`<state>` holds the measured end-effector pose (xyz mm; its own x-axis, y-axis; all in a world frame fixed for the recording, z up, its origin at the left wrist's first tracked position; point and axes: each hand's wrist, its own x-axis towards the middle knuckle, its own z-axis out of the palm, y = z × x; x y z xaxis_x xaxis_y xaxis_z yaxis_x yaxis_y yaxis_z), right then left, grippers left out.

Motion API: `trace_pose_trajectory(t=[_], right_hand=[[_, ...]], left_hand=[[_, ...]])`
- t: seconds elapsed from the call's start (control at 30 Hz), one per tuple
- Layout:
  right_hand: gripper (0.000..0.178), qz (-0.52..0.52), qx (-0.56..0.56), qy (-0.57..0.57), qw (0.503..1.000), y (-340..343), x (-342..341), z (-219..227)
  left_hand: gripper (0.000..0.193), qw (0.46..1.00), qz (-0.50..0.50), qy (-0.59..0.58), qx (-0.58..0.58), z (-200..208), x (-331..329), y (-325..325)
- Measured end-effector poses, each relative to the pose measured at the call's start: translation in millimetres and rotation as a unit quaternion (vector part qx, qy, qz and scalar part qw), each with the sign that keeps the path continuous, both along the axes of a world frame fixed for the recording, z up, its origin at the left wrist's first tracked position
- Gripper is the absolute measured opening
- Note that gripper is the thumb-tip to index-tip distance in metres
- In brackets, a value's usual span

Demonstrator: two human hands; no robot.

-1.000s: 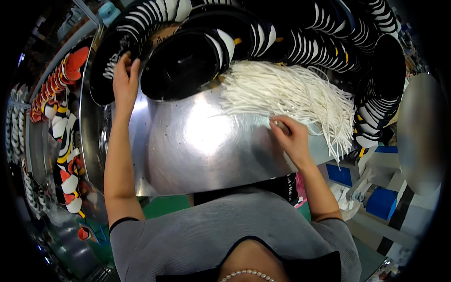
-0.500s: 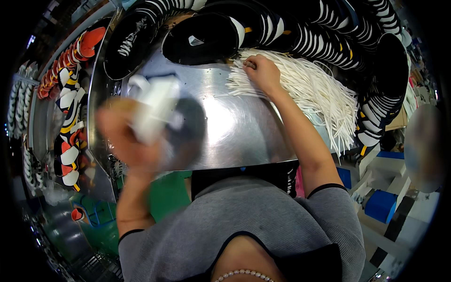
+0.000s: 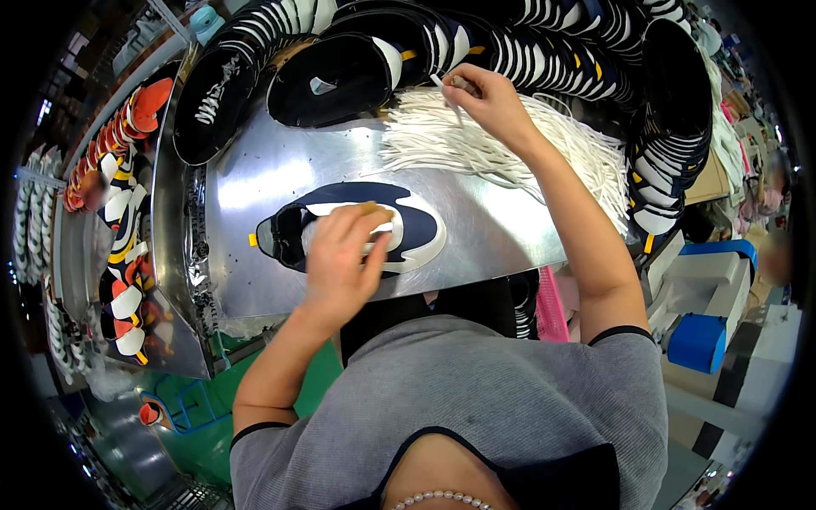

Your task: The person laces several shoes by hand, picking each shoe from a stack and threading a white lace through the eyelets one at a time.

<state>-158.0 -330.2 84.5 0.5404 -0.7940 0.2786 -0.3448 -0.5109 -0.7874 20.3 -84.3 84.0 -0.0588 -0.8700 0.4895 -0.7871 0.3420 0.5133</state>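
Note:
A dark navy shoe upper with white panels (image 3: 408, 223) lies flat on the shiny metal worktable (image 3: 484, 212). My left hand (image 3: 344, 255) rests on top of it, fingers curled over its middle. My right hand (image 3: 489, 102) reaches to the far side and pinches a white shoelace (image 3: 444, 89) at the back of a heap of white laces (image 3: 501, 149) spread over the table's right half.
Rows of dark shoe uppers with white stripes (image 3: 340, 68) are stacked along the table's far edge and down the right side (image 3: 671, 153). Orange, yellow and white uppers (image 3: 119, 212) sit in a trough on the left. Blue and white equipment (image 3: 705, 331) stands at lower right.
My left hand brought a shoe upper from the far-left stack down onto the table and now presses on it. My right hand moved from the table's near right up to the laces' far edge.

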Motion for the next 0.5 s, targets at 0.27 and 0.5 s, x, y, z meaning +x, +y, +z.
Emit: trace_pose_trajectory(t=[0.27,0.5], right_hand=[[0.013,-0.024,-0.094,-0.144,0.985,29.9,-31.9,35.1],[0.012,0.031,0.337,-0.313,0.888,164.3,-61.9,52.2]], left_hand=[[0.025,0.989,0.044,-0.135,0.039,12.5,20.8,25.1],[0.020,0.977,0.060,-0.184,0.085,-6.1,34.5,12.0]])
